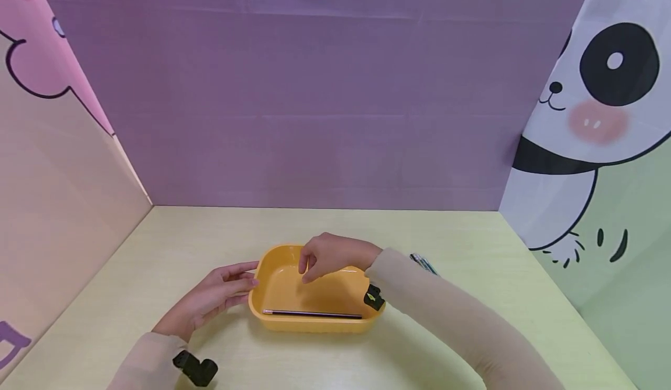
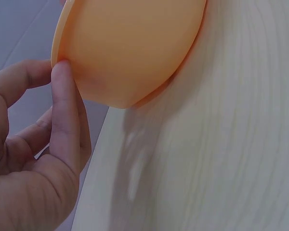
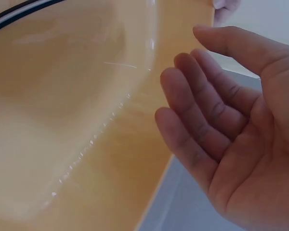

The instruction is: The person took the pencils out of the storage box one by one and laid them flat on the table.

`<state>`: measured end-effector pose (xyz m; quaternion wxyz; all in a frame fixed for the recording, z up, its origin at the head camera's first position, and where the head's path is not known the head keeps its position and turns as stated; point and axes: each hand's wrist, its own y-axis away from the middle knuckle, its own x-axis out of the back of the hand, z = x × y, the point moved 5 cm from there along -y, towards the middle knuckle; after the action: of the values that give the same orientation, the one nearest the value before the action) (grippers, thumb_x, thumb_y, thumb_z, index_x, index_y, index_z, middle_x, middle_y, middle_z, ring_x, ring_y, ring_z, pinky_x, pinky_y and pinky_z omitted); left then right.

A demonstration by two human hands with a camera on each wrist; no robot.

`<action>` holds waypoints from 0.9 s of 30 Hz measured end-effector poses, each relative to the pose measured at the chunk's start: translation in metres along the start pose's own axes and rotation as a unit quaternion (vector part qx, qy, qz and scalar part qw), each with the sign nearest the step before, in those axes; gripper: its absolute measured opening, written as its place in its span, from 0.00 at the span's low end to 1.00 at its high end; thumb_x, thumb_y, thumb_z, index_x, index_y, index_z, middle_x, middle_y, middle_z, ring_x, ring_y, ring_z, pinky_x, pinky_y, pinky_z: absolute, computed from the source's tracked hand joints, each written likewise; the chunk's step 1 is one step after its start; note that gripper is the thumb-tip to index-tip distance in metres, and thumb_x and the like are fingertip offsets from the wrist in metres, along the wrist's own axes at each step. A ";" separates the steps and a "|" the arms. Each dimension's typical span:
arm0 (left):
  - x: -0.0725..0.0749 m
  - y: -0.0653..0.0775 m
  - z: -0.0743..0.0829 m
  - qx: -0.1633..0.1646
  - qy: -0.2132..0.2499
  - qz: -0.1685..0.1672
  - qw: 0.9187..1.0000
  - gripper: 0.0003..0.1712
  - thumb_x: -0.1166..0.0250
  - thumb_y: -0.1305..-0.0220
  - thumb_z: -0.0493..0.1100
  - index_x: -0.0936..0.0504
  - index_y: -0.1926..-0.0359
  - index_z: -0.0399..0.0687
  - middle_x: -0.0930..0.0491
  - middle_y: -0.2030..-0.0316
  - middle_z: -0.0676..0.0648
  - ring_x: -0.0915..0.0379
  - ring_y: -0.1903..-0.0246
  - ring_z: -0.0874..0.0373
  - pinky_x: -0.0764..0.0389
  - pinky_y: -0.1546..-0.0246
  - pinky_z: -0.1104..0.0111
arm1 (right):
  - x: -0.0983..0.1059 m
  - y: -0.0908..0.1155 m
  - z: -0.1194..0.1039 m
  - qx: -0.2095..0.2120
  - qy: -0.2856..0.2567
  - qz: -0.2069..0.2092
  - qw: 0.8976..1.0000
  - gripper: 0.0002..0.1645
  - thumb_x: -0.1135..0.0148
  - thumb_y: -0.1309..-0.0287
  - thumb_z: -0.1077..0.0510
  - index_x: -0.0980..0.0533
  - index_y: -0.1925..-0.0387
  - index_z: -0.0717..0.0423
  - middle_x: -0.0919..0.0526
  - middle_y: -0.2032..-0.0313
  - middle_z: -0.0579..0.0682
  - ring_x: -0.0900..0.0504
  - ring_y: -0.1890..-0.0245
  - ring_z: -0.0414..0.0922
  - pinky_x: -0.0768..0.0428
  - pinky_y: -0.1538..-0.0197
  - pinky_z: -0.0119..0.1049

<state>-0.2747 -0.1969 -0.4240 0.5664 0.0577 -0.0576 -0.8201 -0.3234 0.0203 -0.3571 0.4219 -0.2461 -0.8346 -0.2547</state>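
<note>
A yellow plastic tray (image 1: 283,323) sits on the table, and one dark pencil (image 1: 314,314) lies along the inside of its near edge. At the tray's left end my left hand (image 1: 222,291) holds the rim, with thumb and finger at the edge in the left wrist view (image 2: 38,149). My right hand (image 1: 335,256) hovers over the tray's far right part, fingers loosely bent. Nothing is between those fingers in the right wrist view, where the palm (image 3: 245,125) faces the camera beside the tray wall. Part of the tray's right side is hidden by the right forearm.
Some slim pencils (image 1: 423,263) lie on the table beyond the right forearm, partly covered by the sleeve. The pale wooden table (image 1: 209,227) meets a purple backdrop (image 1: 325,116) at the back, with printed cartoon panels on either side.
</note>
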 end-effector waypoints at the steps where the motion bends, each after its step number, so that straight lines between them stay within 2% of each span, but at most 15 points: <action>1: 0.000 0.000 0.000 0.000 0.000 0.000 1.000 0.40 0.35 0.30 0.38 0.44 0.27 0.25 0.26 0.55 0.45 0.21 0.58 0.58 0.16 0.53 0.67 | -0.002 -0.001 -0.001 0.004 0.000 -0.005 1.000 0.05 0.27 0.43 0.55 0.18 0.66 0.47 0.18 0.71 0.40 0.22 0.69 0.36 0.23 0.63 0.29; 10: -0.001 -0.001 0.000 -0.008 0.000 -0.006 1.000 0.39 0.37 0.30 0.37 0.45 0.27 0.24 0.27 0.54 0.45 0.21 0.56 0.59 0.16 0.53 0.67 | -0.023 -0.016 -0.002 0.037 -0.005 -0.047 0.998 0.04 0.27 0.42 0.56 0.17 0.67 0.49 0.18 0.73 0.38 0.23 0.72 0.34 0.24 0.65 0.26; 17: -0.001 -0.002 -0.002 -0.003 -0.002 0.001 1.000 0.39 0.36 0.30 0.37 0.44 0.27 0.25 0.27 0.54 0.45 0.22 0.57 0.59 0.16 0.53 0.68 | -0.038 -0.026 -0.007 0.055 -0.007 -0.089 0.994 0.04 0.28 0.42 0.57 0.16 0.65 0.51 0.17 0.70 0.35 0.22 0.68 0.32 0.22 0.61 0.23; 27: 0.000 -0.002 -0.003 0.002 -0.004 0.008 1.000 0.39 0.36 0.30 0.38 0.44 0.27 0.25 0.27 0.54 0.44 0.22 0.56 0.58 0.17 0.52 0.66 | -0.051 -0.030 -0.009 0.030 0.007 -0.118 0.992 0.10 0.24 0.45 0.55 0.16 0.63 0.52 0.17 0.70 0.36 0.22 0.68 0.34 0.22 0.61 0.24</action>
<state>-0.2762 -0.1965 -0.4268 0.5722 0.0549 -0.0617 -0.8159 -0.3102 -0.0179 -0.4016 0.4016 -0.1311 -0.8623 -0.2792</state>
